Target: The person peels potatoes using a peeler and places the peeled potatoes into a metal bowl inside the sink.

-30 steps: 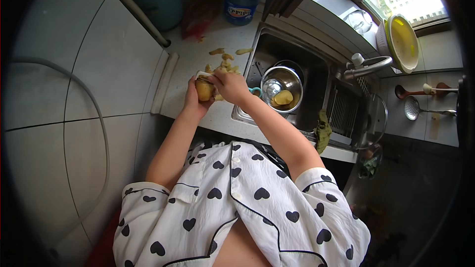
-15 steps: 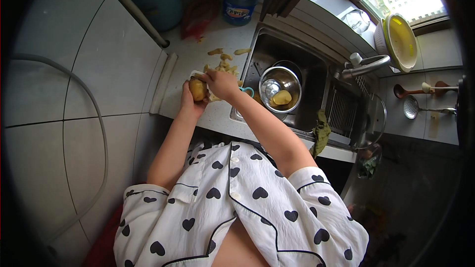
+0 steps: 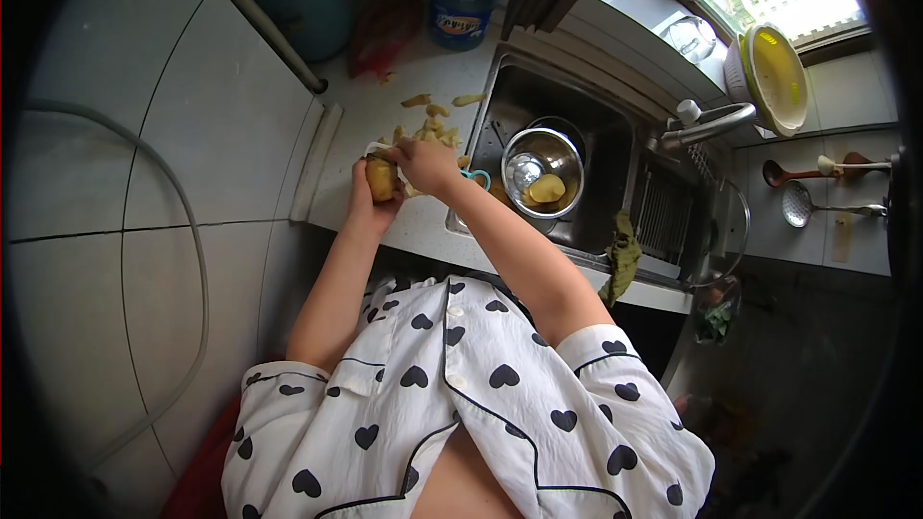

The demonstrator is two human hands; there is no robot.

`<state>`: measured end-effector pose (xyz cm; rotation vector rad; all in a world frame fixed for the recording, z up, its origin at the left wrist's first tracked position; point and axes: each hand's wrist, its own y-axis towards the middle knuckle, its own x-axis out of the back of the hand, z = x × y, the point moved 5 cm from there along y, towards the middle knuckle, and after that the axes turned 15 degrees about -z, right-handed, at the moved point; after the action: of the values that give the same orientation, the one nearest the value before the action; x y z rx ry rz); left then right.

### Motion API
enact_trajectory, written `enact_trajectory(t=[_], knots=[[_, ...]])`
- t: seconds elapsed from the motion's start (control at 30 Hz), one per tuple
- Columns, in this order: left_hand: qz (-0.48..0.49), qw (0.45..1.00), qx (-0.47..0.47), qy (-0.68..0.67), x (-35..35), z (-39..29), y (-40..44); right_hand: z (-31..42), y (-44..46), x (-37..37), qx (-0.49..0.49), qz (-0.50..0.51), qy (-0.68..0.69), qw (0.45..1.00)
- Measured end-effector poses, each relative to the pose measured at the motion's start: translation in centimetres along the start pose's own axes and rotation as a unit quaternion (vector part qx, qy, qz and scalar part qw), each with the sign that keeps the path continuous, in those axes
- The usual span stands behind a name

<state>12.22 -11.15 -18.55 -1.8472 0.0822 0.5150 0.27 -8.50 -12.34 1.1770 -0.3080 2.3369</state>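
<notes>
My left hand (image 3: 363, 202) is wrapped round a partly peeled potato (image 3: 382, 182) above the counter's front edge. My right hand (image 3: 429, 165) is closed on a peeler (image 3: 375, 147), whose white end shows at the top of the potato; its handle is mostly hidden by my fingers. Potato peelings (image 3: 435, 127) lie scattered on the counter just beyond my hands. To the right, a peeled potato (image 3: 547, 189) rests in a steel bowl (image 3: 583, 171) in the sink. A light-blue loop (image 3: 481, 179) pokes out beside my right wrist.
The sink (image 3: 615, 135) with its faucet (image 3: 711, 127) is on the right. A blue pump bottle (image 3: 463, 14) and a red plastic bag (image 3: 385, 34) stand at the back. A green cloth (image 3: 623, 255) hangs over the sink's front edge. Ladles (image 3: 796, 204) hang at far right.
My right hand and the peeler have shifted slightly left over the top of the potato. The left hand keeps its hold, and the rest looks the same.
</notes>
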Motion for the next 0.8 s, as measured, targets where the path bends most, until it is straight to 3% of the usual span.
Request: enact_trajectory(t=[0.1,0.13,0.17,0.23,0.33,0.53,0.8], knots=[[0.012,0.996,-0.024,0.086,-0.2,0.2,-2.1,-1.8,0.9,-0.8,-0.063,0.044,-0.059,0.995],[0.089,0.993,-0.017,0.069,-2.0,0.4,-4.7,-3.3,0.9,-1.4,-0.077,0.061,-0.079,0.992],[0.106,0.992,-0.008,0.064,-2.6,0.1,-5.5,-4.7,0.7,-2.2,-0.084,0.083,-0.071,0.99],[0.124,0.991,-0.018,0.049,-3.5,-1.1,-5.5,-4.2,0.5,-1.0,-0.097,0.026,-0.06,0.993],[0.044,0.99,-0.075,0.112,-3.5,-2.3,-4.9,-3.1,0.4,0.8,-0.095,-0.03,-0.03,0.995],[0.039,0.992,-0.07,0.093,-4.0,-1.8,-5.2,-0.8,-0.2,4.3,-0.039,-0.115,-0.011,0.993],[0.079,0.991,-0.02,0.106,-3.6,-1.3,-3.6,2.5,-2.1,6.4,0.083,-0.046,0.036,0.995]])
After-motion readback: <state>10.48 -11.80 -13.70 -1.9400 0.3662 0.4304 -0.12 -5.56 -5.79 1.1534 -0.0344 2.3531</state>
